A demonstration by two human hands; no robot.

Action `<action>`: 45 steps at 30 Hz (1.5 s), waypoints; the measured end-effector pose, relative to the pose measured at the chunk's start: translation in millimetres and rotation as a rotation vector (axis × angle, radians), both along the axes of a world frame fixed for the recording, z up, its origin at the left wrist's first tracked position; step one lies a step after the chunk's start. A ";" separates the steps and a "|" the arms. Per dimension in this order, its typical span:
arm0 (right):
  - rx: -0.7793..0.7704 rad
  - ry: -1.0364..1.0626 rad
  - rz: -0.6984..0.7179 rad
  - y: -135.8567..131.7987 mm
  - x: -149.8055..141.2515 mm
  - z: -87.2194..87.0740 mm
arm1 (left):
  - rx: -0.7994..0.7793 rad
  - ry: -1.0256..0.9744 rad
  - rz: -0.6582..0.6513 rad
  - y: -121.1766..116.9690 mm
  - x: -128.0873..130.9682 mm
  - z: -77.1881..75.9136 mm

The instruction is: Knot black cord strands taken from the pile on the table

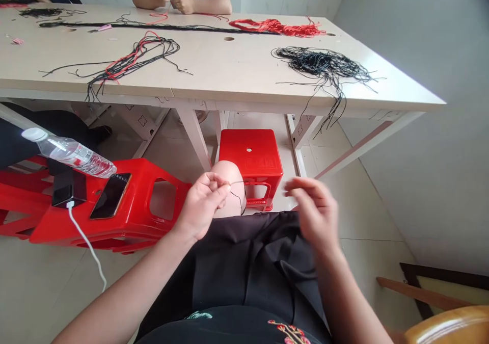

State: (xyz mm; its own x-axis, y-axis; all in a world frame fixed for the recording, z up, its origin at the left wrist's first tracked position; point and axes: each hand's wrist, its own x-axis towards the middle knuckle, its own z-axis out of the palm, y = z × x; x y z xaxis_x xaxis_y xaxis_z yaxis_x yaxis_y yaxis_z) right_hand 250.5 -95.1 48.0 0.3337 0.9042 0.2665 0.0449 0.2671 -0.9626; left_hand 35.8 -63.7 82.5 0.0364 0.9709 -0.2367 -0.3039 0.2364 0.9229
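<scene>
My left hand (200, 206) pinches a thin dark cord (237, 199) above my bare knee (229, 181), and a short length of it hangs in a small curve. My right hand (313, 214) is blurred by motion to the right of the cord, with its fingertips drawn close together. I cannot tell whether it holds anything. Bundles of loose black cord (321, 63), red cord (275, 27) and mixed black and red cord (130, 61) lie on the pale table (217, 74), well beyond both hands.
A red plastic stool (114, 211) lies on its side at my left, bearing a phone (110, 196), a black power bank (69, 188) and a water bottle (69, 153). A second red stool (250, 155) stands under the table. A co-worker's hands (179, 2) work across the table.
</scene>
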 end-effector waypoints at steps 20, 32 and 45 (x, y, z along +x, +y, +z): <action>0.213 -0.655 0.457 27.8 -46.4 17.5 | -0.038 0.070 -0.278 -25.6 10.6 -5.2; -0.079 0.035 0.356 -4.8 -83.9 -2.1 | -0.076 -0.163 0.043 -15.4 15.6 -8.7; -0.266 0.451 0.290 1.7 -101.5 -1.9 | -0.212 -0.374 0.048 -9.7 14.1 -9.6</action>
